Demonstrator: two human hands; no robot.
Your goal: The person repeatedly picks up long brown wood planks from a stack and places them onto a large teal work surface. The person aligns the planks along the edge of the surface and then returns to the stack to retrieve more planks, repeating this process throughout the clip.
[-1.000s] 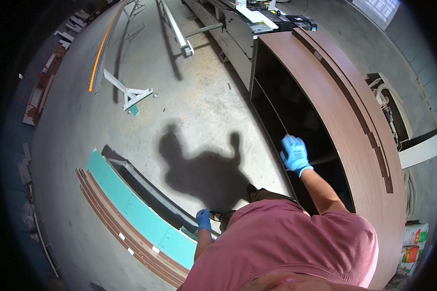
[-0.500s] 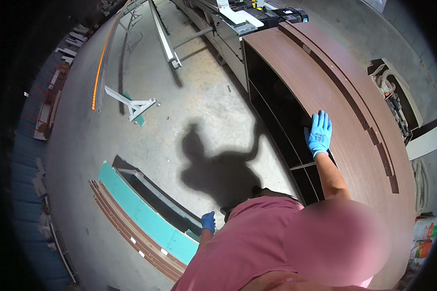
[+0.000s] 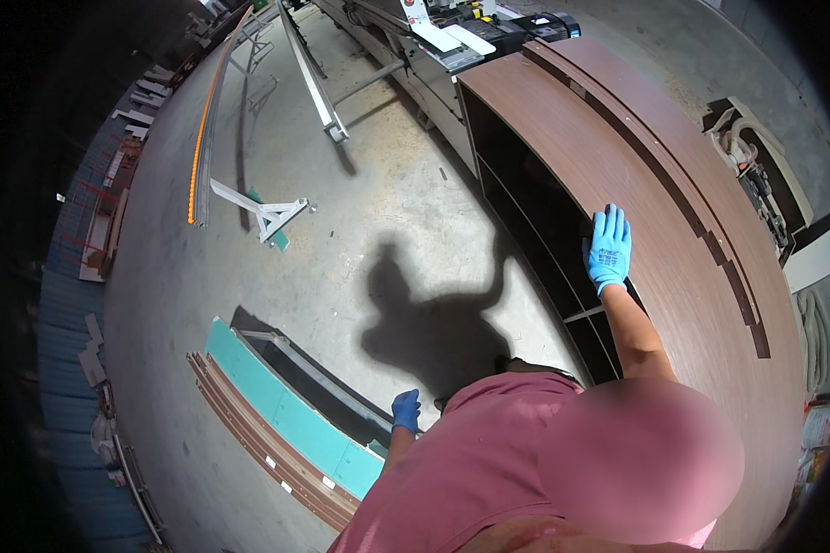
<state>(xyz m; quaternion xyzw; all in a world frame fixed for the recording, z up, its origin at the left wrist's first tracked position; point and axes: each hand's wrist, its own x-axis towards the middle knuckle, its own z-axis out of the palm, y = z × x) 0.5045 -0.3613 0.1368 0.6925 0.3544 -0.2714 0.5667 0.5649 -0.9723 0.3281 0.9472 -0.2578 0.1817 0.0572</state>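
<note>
My right hand (image 3: 609, 249), in a light blue work glove, lies flat near the open-front edge of a long brown wood-grain cabinet (image 3: 650, 276). Its fingers point away from me along the cabinet's upper face. On the left, my left hand (image 3: 406, 410), in a darker blue glove, hangs low at my side with its fingers curled in and nothing visible in them. Below and beyond it on the floor is a teal-topped rack (image 3: 286, 401), with brown boards (image 3: 258, 447) stacked along its outer side.
Narrow brown strips (image 3: 673, 175) rest along the cabinet's upper face. A large machine (image 3: 433, 69) stands at its far end. Across the floor are a white metal stand (image 3: 267, 212), a long rail with an orange edge (image 3: 198, 175) and a pale beam (image 3: 315, 78).
The view has shifted, so the floor items sit farther right in the picture. My right hand stays on the cabinet; my left hand still hangs at my side.
</note>
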